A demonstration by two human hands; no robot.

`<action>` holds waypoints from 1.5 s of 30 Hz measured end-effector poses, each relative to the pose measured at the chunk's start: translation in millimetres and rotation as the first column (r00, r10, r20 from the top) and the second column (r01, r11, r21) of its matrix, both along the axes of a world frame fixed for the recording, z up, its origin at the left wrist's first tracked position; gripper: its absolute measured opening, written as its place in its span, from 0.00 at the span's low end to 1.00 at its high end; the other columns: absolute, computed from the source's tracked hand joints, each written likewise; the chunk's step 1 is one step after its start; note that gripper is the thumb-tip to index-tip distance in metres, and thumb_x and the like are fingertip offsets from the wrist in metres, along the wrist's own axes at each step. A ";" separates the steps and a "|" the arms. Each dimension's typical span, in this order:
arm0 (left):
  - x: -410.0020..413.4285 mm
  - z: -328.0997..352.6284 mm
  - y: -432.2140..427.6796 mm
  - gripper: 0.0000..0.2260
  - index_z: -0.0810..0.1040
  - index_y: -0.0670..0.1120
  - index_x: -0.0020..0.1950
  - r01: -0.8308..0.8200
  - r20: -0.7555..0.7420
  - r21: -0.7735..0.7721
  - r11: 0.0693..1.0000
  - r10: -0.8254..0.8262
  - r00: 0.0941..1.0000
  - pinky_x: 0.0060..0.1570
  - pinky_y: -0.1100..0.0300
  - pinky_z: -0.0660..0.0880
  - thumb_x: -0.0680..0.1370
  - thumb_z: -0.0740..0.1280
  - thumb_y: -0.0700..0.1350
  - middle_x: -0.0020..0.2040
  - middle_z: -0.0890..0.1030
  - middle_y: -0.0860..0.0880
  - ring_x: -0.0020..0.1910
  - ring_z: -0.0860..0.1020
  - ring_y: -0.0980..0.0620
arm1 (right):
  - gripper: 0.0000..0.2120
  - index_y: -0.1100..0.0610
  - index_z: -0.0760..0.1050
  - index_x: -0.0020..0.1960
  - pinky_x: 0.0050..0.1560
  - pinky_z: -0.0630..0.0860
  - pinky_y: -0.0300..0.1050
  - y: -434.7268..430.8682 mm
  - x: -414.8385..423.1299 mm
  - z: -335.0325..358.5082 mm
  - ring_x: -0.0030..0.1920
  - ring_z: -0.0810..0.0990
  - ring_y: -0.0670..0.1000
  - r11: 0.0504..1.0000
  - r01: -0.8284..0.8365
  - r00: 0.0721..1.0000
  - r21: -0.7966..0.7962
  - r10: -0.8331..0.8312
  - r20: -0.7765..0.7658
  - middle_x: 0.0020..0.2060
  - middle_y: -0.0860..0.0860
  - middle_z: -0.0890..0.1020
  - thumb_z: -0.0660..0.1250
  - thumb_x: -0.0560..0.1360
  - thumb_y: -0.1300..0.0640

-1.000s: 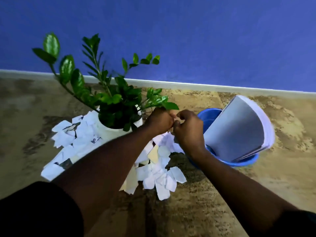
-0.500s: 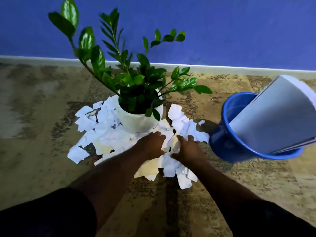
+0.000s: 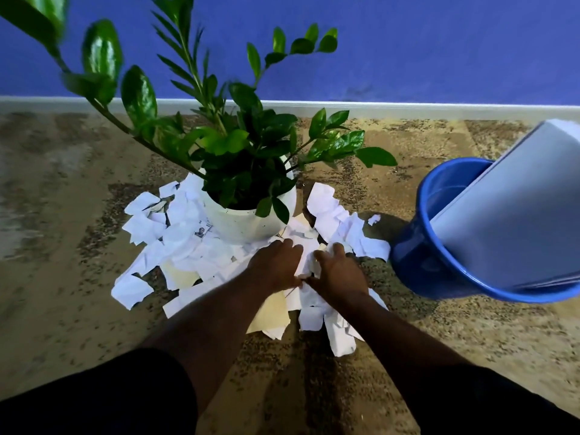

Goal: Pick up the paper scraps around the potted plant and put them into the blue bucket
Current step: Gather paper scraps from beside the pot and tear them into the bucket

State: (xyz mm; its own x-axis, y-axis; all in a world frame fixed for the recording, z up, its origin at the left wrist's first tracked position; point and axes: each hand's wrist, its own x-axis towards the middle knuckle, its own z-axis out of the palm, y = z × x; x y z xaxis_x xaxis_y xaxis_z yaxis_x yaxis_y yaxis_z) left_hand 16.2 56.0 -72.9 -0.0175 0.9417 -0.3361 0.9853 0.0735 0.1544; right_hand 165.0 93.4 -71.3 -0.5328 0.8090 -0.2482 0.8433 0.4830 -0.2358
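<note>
Together, both forearms reach toward 12 o'clock, palms down. Left hand (image 3: 276, 266) lies flat on the scraps (image 3: 188, 252), fingers pressed together. Right hand (image 3: 342, 273) bends its fingers over them, thumb apart; whether it pinches is unclear. Scraps ring the pot (image 3: 248, 224) from 9 through 6 to 3 o'clock. Bucket (image 3: 417, 259) stands mouth-up at 3 o'clock.

We have brought our left hand (image 3: 276, 265) and right hand (image 3: 340, 271) down from beside the leaves onto the paper scraps (image 3: 188, 255) before the white pot (image 3: 248, 224), side by side, palms down.
</note>
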 end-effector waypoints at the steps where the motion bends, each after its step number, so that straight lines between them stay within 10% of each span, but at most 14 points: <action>1: -0.7 -0.7 2.1 0.25 0.69 0.45 0.63 0.001 0.012 -0.001 1.000 -0.001 1.000 0.55 0.49 0.75 0.73 0.68 0.57 0.62 0.74 0.43 0.59 0.75 0.42 | 0.21 0.50 0.71 0.62 0.49 0.75 0.49 0.8 -0.2 0.1 0.54 0.76 0.60 1.000 -0.014 1.000 0.002 0.014 0.007 0.58 0.56 0.70 0.67 0.73 0.42; 18: -7.1 18.3 10.5 0.09 0.78 0.43 0.55 0.087 -0.042 0.054 0.995 -0.085 0.995 0.54 0.57 0.73 0.79 0.61 0.40 0.54 0.81 0.43 0.56 0.79 0.45 | 0.11 0.56 0.82 0.52 0.43 0.74 0.43 14.6 4.5 25.1 0.45 0.81 0.58 0.981 0.190 0.955 -0.021 -0.190 -0.226 0.45 0.58 0.82 0.61 0.76 0.62; 30: 22.4 98.0 26.7 0.15 0.67 0.42 0.33 -0.330 0.422 0.189 0.925 0.227 0.878 0.39 0.54 0.68 0.79 0.58 0.44 0.37 0.77 0.36 0.42 0.77 0.38 | 0.09 0.61 0.76 0.53 0.39 0.79 0.51 14.2 13.2 130.4 0.40 0.81 0.57 0.974 0.227 0.903 0.017 -0.204 -0.378 0.43 0.58 0.82 0.63 0.73 0.63; 36: 26.9 131.4 69.1 0.05 0.76 0.44 0.24 -0.085 0.434 0.466 0.881 -0.143 0.889 0.17 0.67 0.64 0.51 0.64 0.40 0.20 0.74 0.47 0.18 0.74 0.49 | 0.08 0.61 0.78 0.45 0.38 0.73 0.44 38.5 26.1 200.0 0.37 0.78 0.59 0.949 0.286 0.905 0.133 -0.222 -0.364 0.40 0.59 0.83 0.61 0.72 0.62; 41: 74.4 198.0 70.7 0.13 0.79 0.36 0.55 -0.437 0.721 0.239 0.867 0.143 0.678 0.39 0.60 0.70 0.75 0.68 0.43 0.52 0.81 0.37 0.52 0.80 0.41 | 0.11 0.63 0.79 0.50 0.43 0.80 0.50 65.7 67.9 248.7 0.42 0.81 0.62 0.931 0.356 0.868 0.076 -0.299 -0.396 0.46 0.61 0.83 0.62 0.72 0.62; 45: 103.7 203.7 85.4 0.11 0.80 0.39 0.53 -0.384 0.691 0.225 0.895 0.132 0.711 0.41 0.58 0.71 0.76 0.68 0.45 0.47 0.81 0.39 0.49 0.80 0.41 | 0.08 0.60 0.78 0.46 0.40 0.82 0.53 78.7 103.5 270.3 0.37 0.83 0.62 0.888 0.457 0.828 0.046 -0.406 -0.387 0.42 0.61 0.83 0.61 0.71 0.62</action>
State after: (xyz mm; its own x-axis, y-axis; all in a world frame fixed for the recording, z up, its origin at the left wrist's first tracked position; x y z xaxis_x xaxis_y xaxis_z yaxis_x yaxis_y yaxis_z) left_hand 119.9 141.4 130.8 -0.1767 0.9838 -0.0311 0.5815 0.1298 0.8031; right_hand 268.4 172.0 199.1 -0.1524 0.9882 0.0148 0.8420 0.1377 -0.5216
